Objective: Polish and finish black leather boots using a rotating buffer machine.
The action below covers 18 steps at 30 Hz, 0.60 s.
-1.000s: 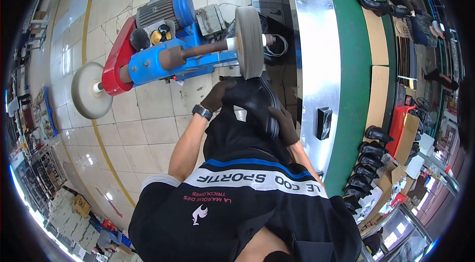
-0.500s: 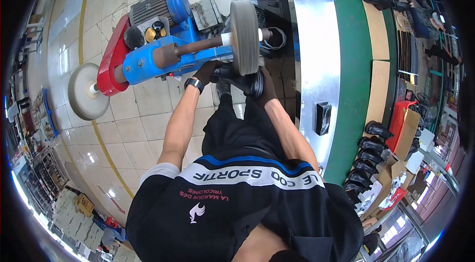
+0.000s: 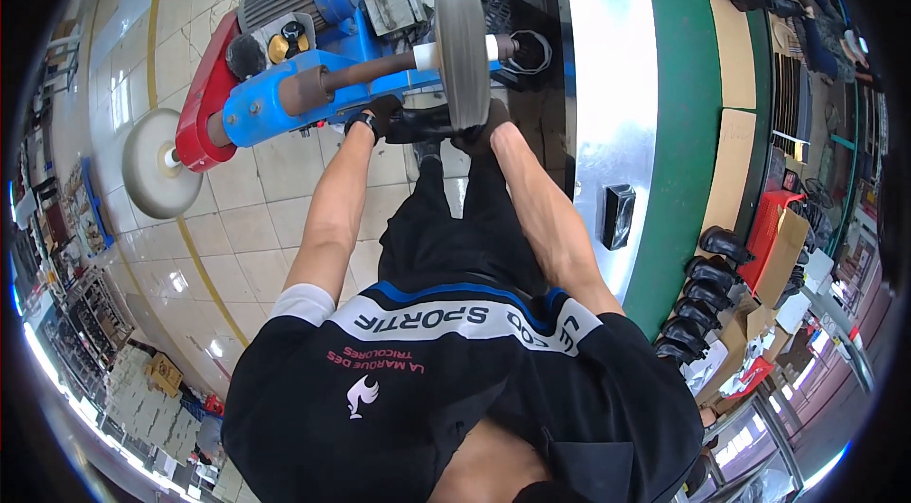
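Observation:
A black leather shoe [image 3: 418, 125] is held against the underside of a grey buffing wheel [image 3: 461, 57], whose surface looks blurred. Dark gloves cover both my hands. My left hand [image 3: 383, 114] is closed on the shoe's left end, with a watch on that wrist. On the other side, my right hand [image 3: 491, 126] grips the right end, close beside the wheel's lower rim. The wheel partly hides the shoe and the right fingers. A steel shaft [image 3: 370, 74] carries the wheel out from the blue polishing machine [image 3: 261, 109].
A second, pale wheel [image 3: 157, 166] sits at the machine's left end, past a red belt guard [image 3: 204, 95]. To my right runs a metal-topped bench [image 3: 612, 76] with a black block-like object [image 3: 619, 216] on it. Beyond lie a green belt [image 3: 678, 123] and several black shoes [image 3: 707, 294].
The shoe has turned and shifted slightly left, so its rounded opening no longer faces up at the right. Both hands have moved with it; the right wrist has rotated. The whole view has shifted slightly.

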Available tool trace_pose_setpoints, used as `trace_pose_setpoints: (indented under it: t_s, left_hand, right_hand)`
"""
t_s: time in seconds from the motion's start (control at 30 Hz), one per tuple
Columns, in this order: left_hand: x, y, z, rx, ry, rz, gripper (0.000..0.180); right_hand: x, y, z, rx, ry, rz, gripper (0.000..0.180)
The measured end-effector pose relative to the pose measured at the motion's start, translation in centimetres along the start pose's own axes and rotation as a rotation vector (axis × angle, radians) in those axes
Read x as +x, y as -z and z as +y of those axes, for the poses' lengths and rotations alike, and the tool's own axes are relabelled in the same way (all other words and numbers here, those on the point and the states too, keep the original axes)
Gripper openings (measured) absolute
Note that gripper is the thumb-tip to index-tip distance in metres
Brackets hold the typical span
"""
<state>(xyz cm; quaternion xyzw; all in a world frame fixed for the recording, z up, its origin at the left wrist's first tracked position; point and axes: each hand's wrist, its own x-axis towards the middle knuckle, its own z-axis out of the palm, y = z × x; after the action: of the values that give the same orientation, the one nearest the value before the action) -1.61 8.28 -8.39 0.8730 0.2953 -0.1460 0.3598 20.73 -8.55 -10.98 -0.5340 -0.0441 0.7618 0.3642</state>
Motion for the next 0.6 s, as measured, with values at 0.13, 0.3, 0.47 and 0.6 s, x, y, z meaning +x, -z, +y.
trace_pose_setpoints:
  t_s: [0.13,0.3,0.47,0.6]
  left_hand:
    - [-2.4,-1.1,1.4,-0.012,0.07,-0.064,0.031]
    - [-10.0,-2.2,9.4,-0.437,-0.277,0.475,0.033]
    - [-19.1,6.0,17.9,-0.354,-0.322,0.378,0.034]
    - [-21.1,11.3,23.0,-0.68,-0.101,0.116,0.031]
  right_hand:
    - [-7.7,-4.2,-2.3,-0.455,0.403,0.174,0.034]
    - [-16.1,-4.7,-0.6,0.602,0.128,0.113,0.04]
    - [-30.5,-8.9,-4.1,0.012,0.416,0.07,0.057]
    - [-34.8,-9.3,-4.6,-0.039,0.473,-0.027,0.068]
